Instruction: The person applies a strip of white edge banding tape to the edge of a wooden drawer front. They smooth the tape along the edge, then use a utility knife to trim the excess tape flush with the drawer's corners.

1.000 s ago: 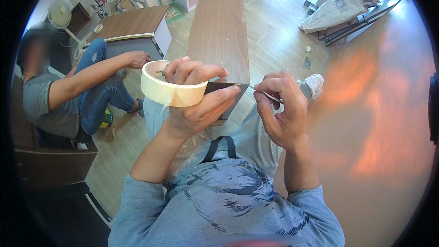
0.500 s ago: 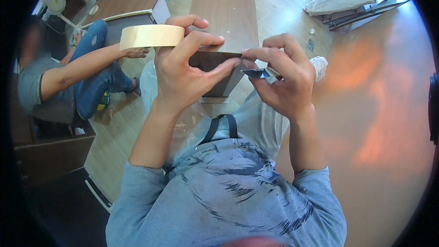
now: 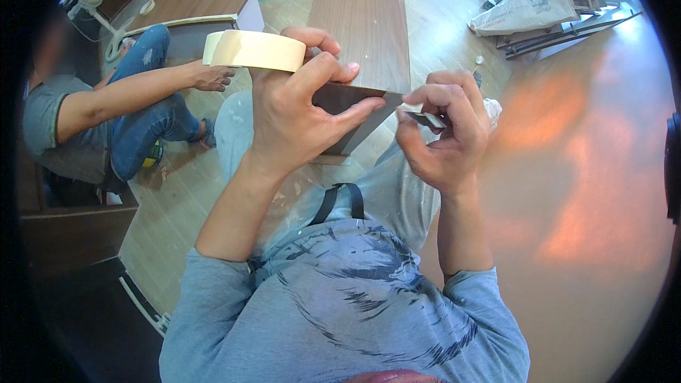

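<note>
A roll of cream masking tape (image 3: 259, 50) sits on the fingers of my left hand (image 3: 294, 110). The thumb and forefinger of that hand close over the end corner of a long wood-grain board (image 3: 362, 21), pressing its dark edge. My right hand (image 3: 450, 135) is closed just right of the corner, apart from it. Between its thumb and fingers is a small flat blade (image 3: 429, 120), dark and shiny with a pale part; its full shape is hidden by the fingers. Something white and crumpled (image 3: 491, 112) shows behind the right hand.
Another person (image 3: 92, 113) sits on the left, one arm stretched toward my left hand. A wood-topped cabinet (image 3: 195, 3) stands beyond. A broad brown panel (image 3: 567, 241) fills the right side. A white sack (image 3: 528, 8) lies at the far right near metal rails.
My right hand has drawn back from the board's corner, right and slightly down, with the blade turned. My left hand stays on the board, and the view has shifted a little.
</note>
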Demonstrator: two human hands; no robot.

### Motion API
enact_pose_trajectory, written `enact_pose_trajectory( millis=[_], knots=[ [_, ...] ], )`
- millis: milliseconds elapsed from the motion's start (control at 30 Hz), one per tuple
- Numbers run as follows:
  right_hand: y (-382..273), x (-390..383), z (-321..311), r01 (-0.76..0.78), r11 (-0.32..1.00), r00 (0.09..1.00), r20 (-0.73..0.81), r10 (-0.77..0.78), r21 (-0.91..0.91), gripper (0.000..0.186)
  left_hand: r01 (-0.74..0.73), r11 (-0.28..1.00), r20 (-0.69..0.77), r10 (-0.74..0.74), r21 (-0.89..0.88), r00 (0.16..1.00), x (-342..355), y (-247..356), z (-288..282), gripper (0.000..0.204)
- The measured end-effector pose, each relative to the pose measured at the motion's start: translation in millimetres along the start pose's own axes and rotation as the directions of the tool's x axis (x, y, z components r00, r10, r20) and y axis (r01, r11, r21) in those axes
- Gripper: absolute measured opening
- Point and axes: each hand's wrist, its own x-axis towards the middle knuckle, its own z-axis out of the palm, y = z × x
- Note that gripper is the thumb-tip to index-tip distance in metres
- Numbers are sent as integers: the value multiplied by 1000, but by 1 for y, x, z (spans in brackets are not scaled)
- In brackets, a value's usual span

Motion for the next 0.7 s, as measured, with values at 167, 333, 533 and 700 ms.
enact_pose_trajectory(
  millis=[167,333,533,700],
  knots=[
    [8,6,8,145,985,989,24,-144,-94,31,-38,998,7,38,47,999,-1,1,-2,45],
    [7,9,9,173,982,985,31,-172,-69,34,-42,998,-8,42,42,999,0,0,-2,46],
    [9,5,10,187,976,982,33,-184,-109,31,-37,999,-12,37,25,999,0,0,-2,47],
    [17,0,14,142,988,989,-22,-143,-55,27,13,1000,1,-13,8,1000,-2,2,-2,48]
  ],
)
